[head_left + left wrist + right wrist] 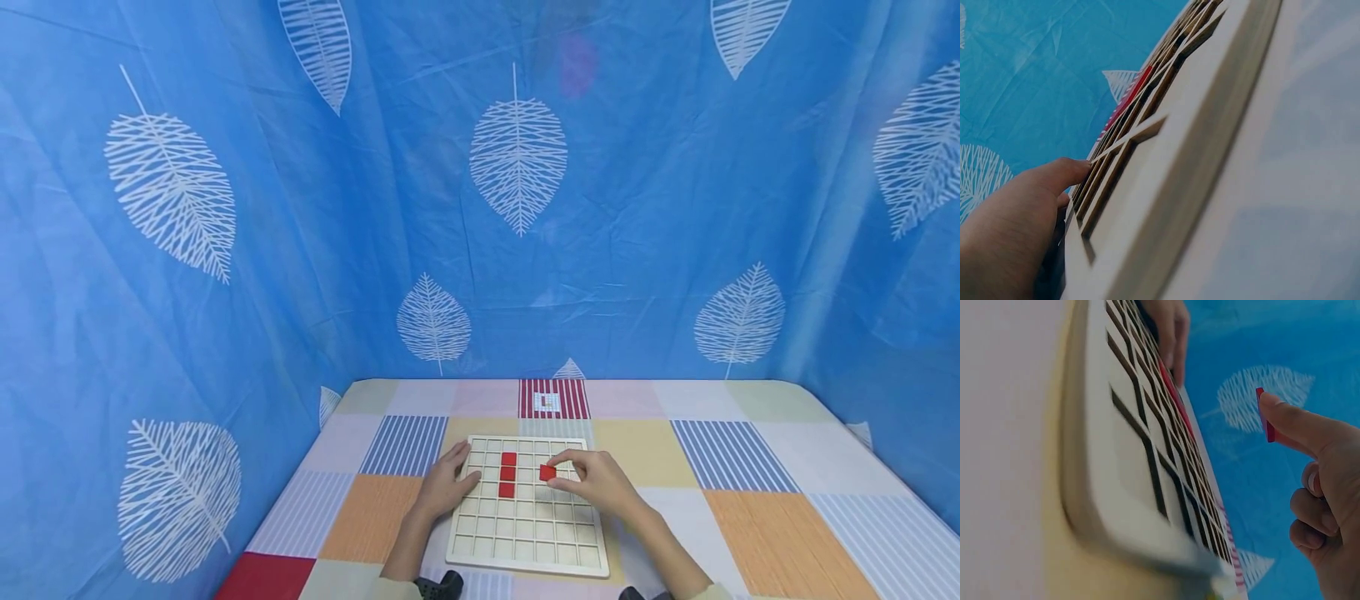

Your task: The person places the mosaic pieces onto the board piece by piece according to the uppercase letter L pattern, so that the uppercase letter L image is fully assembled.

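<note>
A pale board [527, 552] with a raised grid of square cells lies on the table. Three red square tiles [507, 473] fill adjoining cells in one column, left of the board's middle. My right hand [597, 483] pinches another red square tile [548, 472] between thumb and index finger, held above the board's upper right part; the right wrist view shows this tile [1265, 415] thin and edge-on, apart from the board. My left hand [444, 483] rests at the board's left edge, its thumb [1072, 172] touching the rim. The other left fingers are mostly hidden in the left wrist view.
A patchwork-patterned cloth [765, 533] covers the table around the board. Blue curtains [600, 208] with white leaf prints stand behind the table and on both sides. Dark wrist straps [441, 586] show at the bottom of the head view.
</note>
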`<state>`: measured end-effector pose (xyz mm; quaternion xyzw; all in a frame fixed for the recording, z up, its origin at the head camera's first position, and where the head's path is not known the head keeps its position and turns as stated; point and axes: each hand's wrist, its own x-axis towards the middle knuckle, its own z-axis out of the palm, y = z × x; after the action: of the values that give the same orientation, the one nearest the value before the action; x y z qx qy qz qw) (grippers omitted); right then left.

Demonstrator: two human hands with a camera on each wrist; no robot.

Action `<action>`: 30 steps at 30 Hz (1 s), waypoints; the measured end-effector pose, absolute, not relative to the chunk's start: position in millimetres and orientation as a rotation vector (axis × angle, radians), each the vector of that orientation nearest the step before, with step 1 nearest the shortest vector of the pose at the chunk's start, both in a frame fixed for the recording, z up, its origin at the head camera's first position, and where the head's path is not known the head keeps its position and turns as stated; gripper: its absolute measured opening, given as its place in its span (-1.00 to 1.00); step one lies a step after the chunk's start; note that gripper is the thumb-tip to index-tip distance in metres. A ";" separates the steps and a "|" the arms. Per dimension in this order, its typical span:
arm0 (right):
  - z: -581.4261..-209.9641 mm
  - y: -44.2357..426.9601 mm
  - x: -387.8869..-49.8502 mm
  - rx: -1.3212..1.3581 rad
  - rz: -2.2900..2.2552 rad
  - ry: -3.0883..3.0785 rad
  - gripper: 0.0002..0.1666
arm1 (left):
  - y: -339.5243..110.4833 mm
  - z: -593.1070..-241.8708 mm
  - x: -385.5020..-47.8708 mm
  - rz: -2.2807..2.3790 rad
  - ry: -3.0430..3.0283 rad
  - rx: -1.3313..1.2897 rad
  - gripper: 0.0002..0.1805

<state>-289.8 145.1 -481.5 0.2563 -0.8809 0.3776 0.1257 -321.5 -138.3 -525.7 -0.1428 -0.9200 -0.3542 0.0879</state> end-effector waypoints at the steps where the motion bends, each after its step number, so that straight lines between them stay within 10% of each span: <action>1: -482.3 138.8 -289.7 0.775 1.078 -2.567 -0.68 | -138.4 -525.9 -321.8 -1.054 -2.741 -0.422 -0.33; 30: -503.9 79.5 -283.4 0.925 0.804 -2.723 -0.62 | -138.7 -526.4 -321.7 -1.007 -2.742 -0.426 -0.34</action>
<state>-283.4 79.5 -503.9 0.3088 -0.9092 0.2683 0.0777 -321.7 -138.7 -526.4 -0.1436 -0.9247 -0.3396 0.0948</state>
